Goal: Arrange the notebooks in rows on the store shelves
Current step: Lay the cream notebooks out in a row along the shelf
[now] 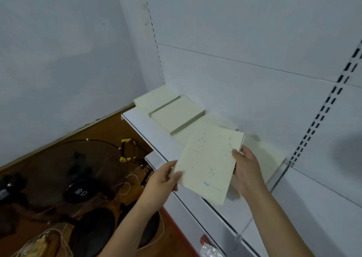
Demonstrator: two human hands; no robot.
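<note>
Head view: we hold one cream notebook [208, 163] over the shelf [166, 149] front edge, left hand [163, 178] pinching its near corner, right hand [245, 168] gripping its far side; seemingly light, thin, flexible; best supported at opposite edges.

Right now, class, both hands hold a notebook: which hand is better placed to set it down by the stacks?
Probably the right hand: it grips the notebook edge nearest the shelf, beside the stacks. The left hand grips the outer corner.

notebook [207, 164] cover | small blue script word near lower edge | too blurred to read
</note>
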